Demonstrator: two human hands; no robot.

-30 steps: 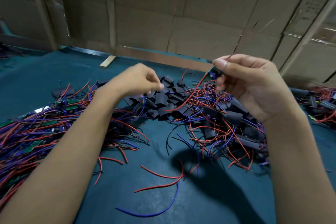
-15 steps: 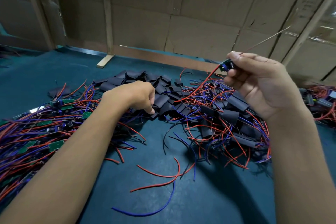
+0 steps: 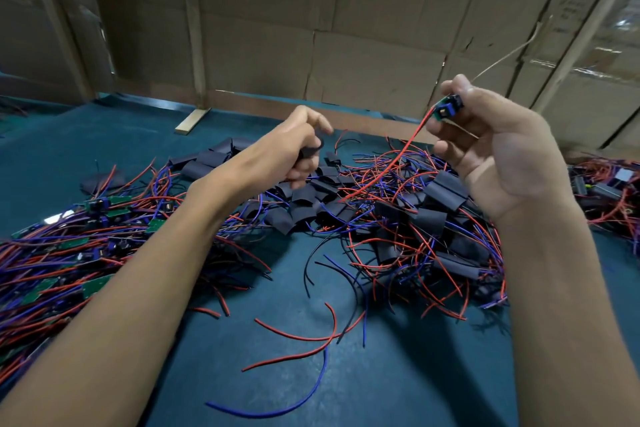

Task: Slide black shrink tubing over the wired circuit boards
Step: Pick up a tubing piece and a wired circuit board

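Observation:
My right hand (image 3: 495, 156) holds up a small green circuit board with a blue part (image 3: 446, 108), pinched between thumb and fingers; a red wire (image 3: 391, 163) trails from it down to the pile. My left hand (image 3: 301, 146) is raised above the table and pinches a piece of black shrink tubing (image 3: 313, 151), mostly hidden by the fingers. Below both hands lies a heap of flat black tubing pieces (image 3: 304, 201). Left of it is a pile of bare wired boards (image 3: 86, 239) with red and blue wires.
A tangle of tubed boards and wires (image 3: 433, 246) lies under my right forearm, more at the far right (image 3: 609, 191). Loose red and blue wire offcuts (image 3: 298, 340) lie on the teal table (image 3: 242, 374). Cardboard walls (image 3: 346, 45) close the back.
My left hand has lifted off the tubing heap with a black piece pinched and moved towards the right hand. My right hand has held the board up, shifting slightly.

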